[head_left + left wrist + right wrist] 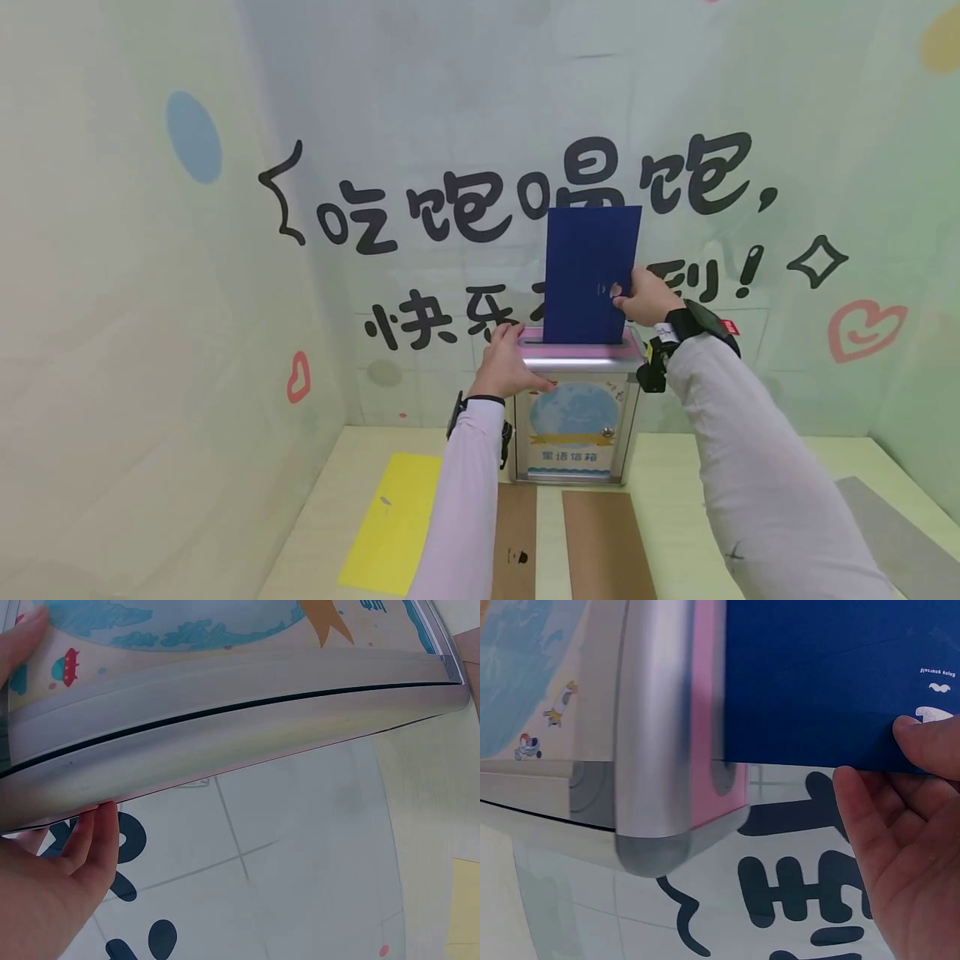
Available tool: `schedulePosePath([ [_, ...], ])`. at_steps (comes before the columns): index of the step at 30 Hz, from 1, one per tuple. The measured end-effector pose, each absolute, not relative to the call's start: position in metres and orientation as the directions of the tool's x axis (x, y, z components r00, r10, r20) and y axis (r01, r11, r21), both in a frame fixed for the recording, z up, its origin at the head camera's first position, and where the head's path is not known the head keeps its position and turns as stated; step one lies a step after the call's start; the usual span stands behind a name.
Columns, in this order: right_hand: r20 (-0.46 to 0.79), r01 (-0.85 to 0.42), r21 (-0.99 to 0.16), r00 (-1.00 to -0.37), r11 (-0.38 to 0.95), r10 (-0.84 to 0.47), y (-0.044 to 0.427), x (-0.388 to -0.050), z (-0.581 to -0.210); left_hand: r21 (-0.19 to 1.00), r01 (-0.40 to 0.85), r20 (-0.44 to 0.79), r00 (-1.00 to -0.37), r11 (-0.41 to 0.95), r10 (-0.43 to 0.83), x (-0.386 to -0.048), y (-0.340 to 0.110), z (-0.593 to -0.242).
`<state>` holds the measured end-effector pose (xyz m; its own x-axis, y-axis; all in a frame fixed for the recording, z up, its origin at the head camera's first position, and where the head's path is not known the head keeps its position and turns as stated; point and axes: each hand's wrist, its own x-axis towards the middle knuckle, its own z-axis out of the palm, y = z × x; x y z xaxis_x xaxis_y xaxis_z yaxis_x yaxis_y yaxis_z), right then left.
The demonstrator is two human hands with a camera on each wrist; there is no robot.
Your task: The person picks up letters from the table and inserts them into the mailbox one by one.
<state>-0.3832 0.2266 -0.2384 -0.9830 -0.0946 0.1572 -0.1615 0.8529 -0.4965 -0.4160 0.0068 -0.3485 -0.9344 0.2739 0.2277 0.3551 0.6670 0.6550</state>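
Note:
A metal letter box (576,462) with a pink top and a blue-and-cream front picture stands against the back wall. A dark blue envelope (585,258) rises upright from the slot in its top, its lower end hidden inside. My right hand (648,297) pinches the envelope's right edge between thumb and fingers, beside a small white moustache print (940,688). At the box's upper left corner, my left hand (504,367) grips it, fingers over the top edge and thumb against the front. The left fingers (105,832) touch the box's far side.
On the pale table (675,500) lie a yellow envelope (393,517) at left and two brown ones, the left (517,517) and the right (606,542), before the box. A grey flat piece (892,533) lies at far right. Walls stand behind and at both sides.

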Motion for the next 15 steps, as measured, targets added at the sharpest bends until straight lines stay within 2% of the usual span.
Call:
schedulePosePath([
  [15,0.171,-0.179,-0.538,-0.98,0.823,-0.102,0.221,-0.385,-0.264,0.66,0.351,0.225,-0.936,0.664,0.27,-0.414,0.007,-0.346],
])
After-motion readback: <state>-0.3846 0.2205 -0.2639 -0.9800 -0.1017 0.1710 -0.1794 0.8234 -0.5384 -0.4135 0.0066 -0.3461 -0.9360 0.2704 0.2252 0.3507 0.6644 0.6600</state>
